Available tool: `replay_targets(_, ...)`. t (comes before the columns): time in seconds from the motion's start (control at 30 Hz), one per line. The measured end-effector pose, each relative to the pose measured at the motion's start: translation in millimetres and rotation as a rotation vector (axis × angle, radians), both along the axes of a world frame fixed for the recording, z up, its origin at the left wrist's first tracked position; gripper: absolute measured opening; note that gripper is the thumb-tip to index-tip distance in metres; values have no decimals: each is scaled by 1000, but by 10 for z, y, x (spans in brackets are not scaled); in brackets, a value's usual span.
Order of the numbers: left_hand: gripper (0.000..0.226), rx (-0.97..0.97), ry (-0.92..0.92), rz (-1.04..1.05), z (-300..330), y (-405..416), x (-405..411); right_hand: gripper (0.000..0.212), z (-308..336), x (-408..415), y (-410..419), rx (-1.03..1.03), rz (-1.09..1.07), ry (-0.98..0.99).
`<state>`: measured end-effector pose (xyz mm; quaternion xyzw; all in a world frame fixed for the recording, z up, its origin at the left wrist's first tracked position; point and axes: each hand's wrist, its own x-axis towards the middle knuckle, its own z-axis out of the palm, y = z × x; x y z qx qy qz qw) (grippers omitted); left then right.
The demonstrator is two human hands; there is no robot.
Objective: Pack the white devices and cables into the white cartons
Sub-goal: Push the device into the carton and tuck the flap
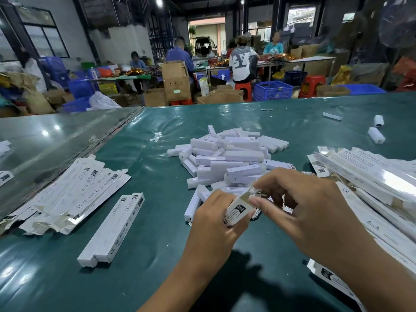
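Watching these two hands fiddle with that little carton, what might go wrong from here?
1. The right hand works something small at the open end of the white printed carton held by the left hand; it may snag or bend the flap.
2. The loose heap of white plastic devices lies just behind both hands; a nudge might scatter pieces.
3. Flat unfolded cartons crowd the right forearm and may get swept off the green table.
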<state>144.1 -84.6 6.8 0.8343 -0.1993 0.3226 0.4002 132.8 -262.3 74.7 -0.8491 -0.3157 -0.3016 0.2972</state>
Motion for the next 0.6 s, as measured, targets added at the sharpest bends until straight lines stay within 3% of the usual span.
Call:
replay_targets(0.27, 45, 10, -13, 1, -17, 1, -2, 3, -22, 17, -20, 157, 65, 120)
replay_targets(0.37, 42, -13, -12, -6, -11, 4, -6, 17, -82, 23, 24, 249, 59, 198)
replay_targets(0.53, 31, -51, 19, -12, -19, 1, -10, 11, -128, 5, 105, 166, -33, 131)
replay_targets(0.6, 24, -93, 53, -33, -39, 3, -7, 20, -149, 1, 124, 98, -54, 145)
